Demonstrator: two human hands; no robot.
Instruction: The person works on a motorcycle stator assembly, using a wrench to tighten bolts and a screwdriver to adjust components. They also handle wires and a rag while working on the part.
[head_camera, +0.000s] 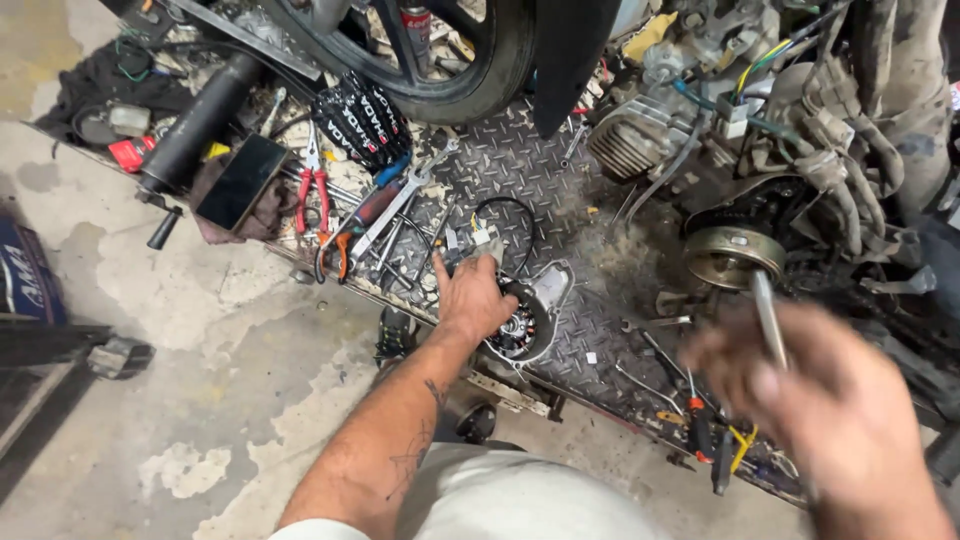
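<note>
Two hands at work beside a stripped engine on a tread-plate bench

Left hand (472, 298) lies palm down on the stator cover (530, 315), fingers curled narrow over its upper left edge; whether they grip it I cannot tell. The cover sits on the plate (520, 160), below left of the flywheel (733, 255). Right hand (835, 400), blurred, is closed round a thin metal tool (768, 318) whose shaft rises from the fingers to just under the flywheel. Red pliers (313, 190) and a spanner (395, 205) lie well left of the flywheel
</note>
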